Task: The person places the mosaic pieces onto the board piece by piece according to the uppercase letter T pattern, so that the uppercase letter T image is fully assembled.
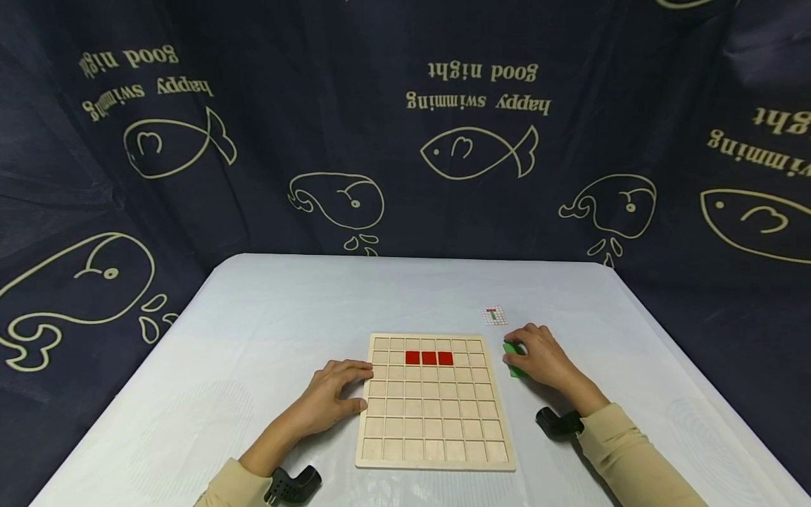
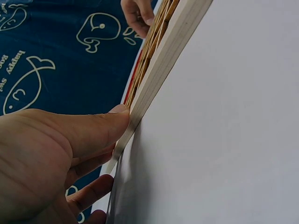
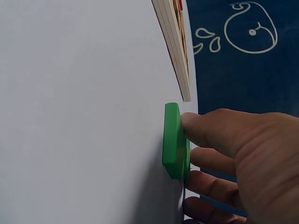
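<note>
A wooden grid board [image 1: 437, 465] lies on the table, with three red square tiles [image 1: 429, 358] side by side in its second row from the far edge. My left hand [image 1: 329, 394] rests against the board's left edge, its thumb touching the rim in the left wrist view. Right of the board, my right hand [image 1: 538, 355] pinches at green tiles [image 1: 517, 371] on the table. In the right wrist view the thumb touches a green tile [image 3: 174, 140], with more green behind it; the fingers partly hide how many there are.
A small printed pattern card [image 1: 494, 315] lies beyond the board's far right corner, showing red and green squares in a grid. The white table [image 1: 304, 296] meets a dark curtain [image 1: 380, 127] with fish drawings at its far side.
</note>
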The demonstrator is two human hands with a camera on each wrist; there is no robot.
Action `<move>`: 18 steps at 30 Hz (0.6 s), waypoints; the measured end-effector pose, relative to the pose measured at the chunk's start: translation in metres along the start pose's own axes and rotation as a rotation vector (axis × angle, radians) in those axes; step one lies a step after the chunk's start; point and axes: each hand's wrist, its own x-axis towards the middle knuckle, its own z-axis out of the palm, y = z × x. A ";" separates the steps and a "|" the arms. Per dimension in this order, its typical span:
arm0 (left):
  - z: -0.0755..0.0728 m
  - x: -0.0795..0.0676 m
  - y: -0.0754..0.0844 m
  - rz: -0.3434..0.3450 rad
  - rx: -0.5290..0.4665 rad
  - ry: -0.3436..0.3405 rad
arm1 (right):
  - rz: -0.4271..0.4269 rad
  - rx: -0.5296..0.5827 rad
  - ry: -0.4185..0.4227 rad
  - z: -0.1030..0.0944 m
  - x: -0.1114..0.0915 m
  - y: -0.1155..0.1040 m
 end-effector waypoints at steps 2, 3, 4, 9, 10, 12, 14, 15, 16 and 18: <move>0.000 0.000 0.000 -0.001 -0.004 -0.003 | 0.005 -0.001 -0.006 0.000 0.000 0.000; 0.000 0.000 0.000 -0.001 -0.004 -0.004 | 0.007 -0.001 -0.009 -0.001 0.000 0.000; 0.000 0.000 0.000 -0.001 -0.005 -0.004 | 0.009 -0.002 -0.014 -0.001 0.000 0.000; 0.000 0.000 0.000 0.001 -0.005 -0.003 | 0.026 -0.010 -0.029 -0.002 0.000 -0.001; 0.000 0.000 0.000 0.001 -0.005 -0.002 | 0.028 -0.013 -0.029 -0.002 0.000 -0.001; 0.000 0.000 0.000 0.001 -0.002 0.000 | 0.032 -0.016 -0.029 -0.002 -0.001 -0.001; 0.001 0.000 -0.001 0.003 0.002 0.005 | 0.031 -0.017 -0.026 -0.002 -0.002 0.000; 0.001 0.000 -0.001 0.003 0.003 0.007 | 0.031 -0.017 -0.022 -0.002 -0.002 0.000; 0.001 0.000 -0.001 0.003 0.006 0.010 | 0.031 -0.017 -0.018 -0.001 -0.003 0.000; 0.001 0.000 -0.001 0.005 0.009 0.014 | 0.030 -0.013 -0.012 -0.001 -0.004 0.001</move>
